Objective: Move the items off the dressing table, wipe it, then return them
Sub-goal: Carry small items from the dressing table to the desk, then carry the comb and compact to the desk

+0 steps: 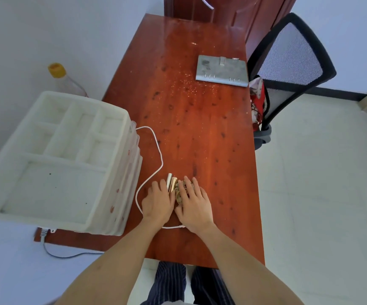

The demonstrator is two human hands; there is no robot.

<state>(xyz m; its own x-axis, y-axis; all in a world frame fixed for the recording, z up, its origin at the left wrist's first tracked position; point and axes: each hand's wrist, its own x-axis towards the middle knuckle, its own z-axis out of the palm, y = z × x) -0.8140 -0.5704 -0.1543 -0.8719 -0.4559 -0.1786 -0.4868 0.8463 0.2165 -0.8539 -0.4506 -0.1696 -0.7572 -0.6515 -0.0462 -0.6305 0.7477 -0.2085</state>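
Note:
On the red-brown wooden dressing table (200, 133), near its front, lies a small pile of gold lipstick-like tubes (171, 183) and brownish trinkets (181, 190). My left hand (157, 201) rests palm down on the left side of the pile, touching the gold tubes. Beside it my right hand (194, 204) lies over the trinkets, fingers spread. What each hand grips under the palm is hidden. A white plastic organiser (52, 159) with several empty compartments stands on the table's left edge.
A grey flat case (222, 71) lies at the far right of the table. A white cable (156, 155) loops from the organiser past my hands. A black mesh chair (288, 62) stands to the right. Against the left wall stands a yellow-capped bottle (61, 78).

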